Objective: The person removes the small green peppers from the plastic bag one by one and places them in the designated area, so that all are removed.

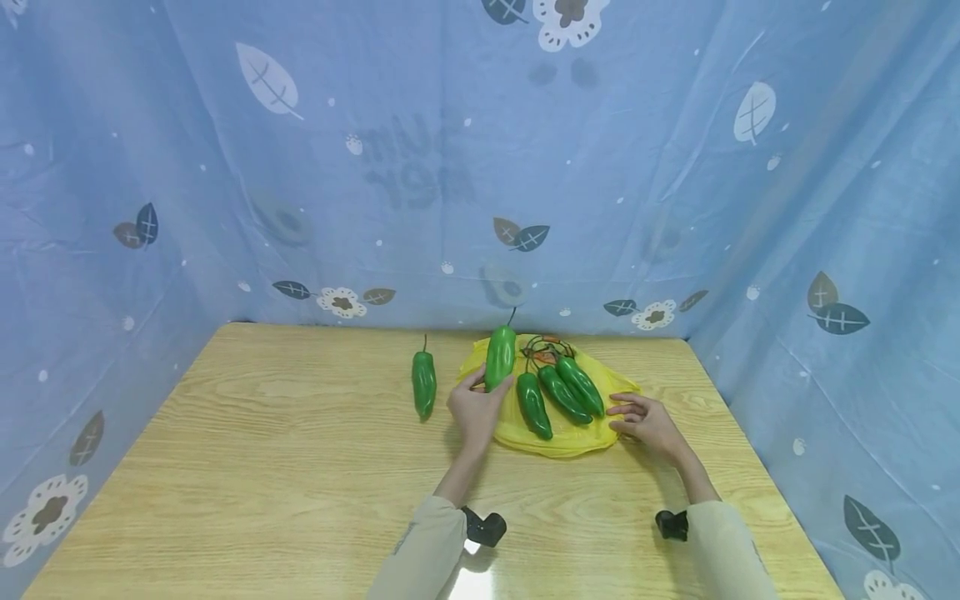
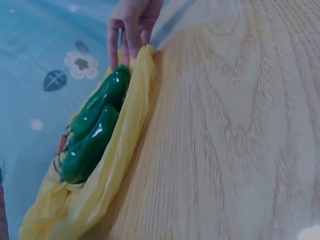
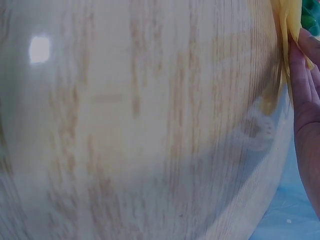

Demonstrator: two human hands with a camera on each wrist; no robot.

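My left hand (image 1: 476,412) holds a long, glossy green pepper (image 1: 500,354) by its lower end, stem pointing up, over the left part of a yellow plastic bag (image 1: 525,442). Three more green peppers (image 1: 534,407) lie side by side on that bag, their dark stems toward the back. At the bag's right edge is my right hand (image 1: 651,427); in the right wrist view its thumb and fingers (image 3: 299,75) pinch the yellow plastic. The left wrist view shows two of the peppers (image 2: 92,145) lying in the bag below that hand.
Left of the bag, another green pepper (image 1: 423,385) lies on the wooden table (image 1: 285,467). Small orange-red pieces (image 1: 546,357) show among the stems at the back of the bag. A blue patterned curtain (image 1: 420,167) hangs behind the table and along both sides.
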